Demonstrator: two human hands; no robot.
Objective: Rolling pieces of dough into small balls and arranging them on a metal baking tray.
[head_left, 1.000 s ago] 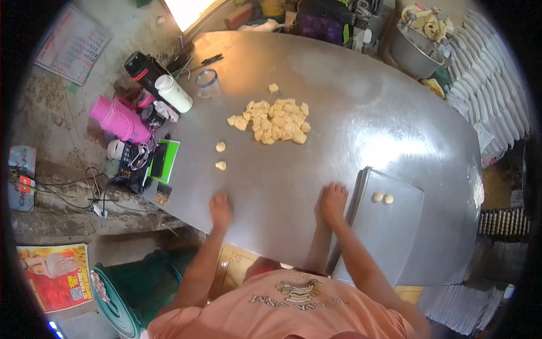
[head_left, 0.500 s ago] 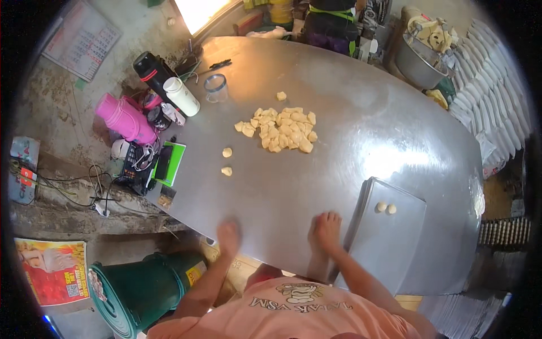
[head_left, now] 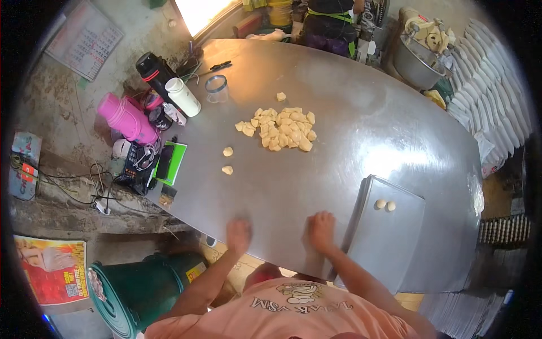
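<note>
My left hand [head_left: 239, 234] rests palm down on the metal table [head_left: 276, 209] near its front edge, slightly blurred, fingers curled in. Farther right, my right hand [head_left: 322, 231] is cupped against the same surface, its fingers bent and close together. Whatever lies under either palm is hidden. Ahead of them spreads a heap of cut dough pieces [head_left: 285, 130]. Two loose dough pieces [head_left: 227, 152] sit to its left, and a single dough piece [head_left: 281, 97] lies beyond it. Right of my right hand, a flat metal tray [head_left: 389, 243] carries two round dough balls [head_left: 386, 205].
Along the left edge stand a white bottle [head_left: 183, 97], a black flask [head_left: 155, 73], a pink jug [head_left: 127, 118] and a clear container [head_left: 217, 89]. A green lidded bin [head_left: 135, 291] is at lower left. Another person [head_left: 330, 28] stands beyond the table, near a metal mixing bowl [head_left: 418, 62].
My left hand has shifted a little to the right, and my right hand slightly to the left. The dough heap and the tray's two balls keep their places.
</note>
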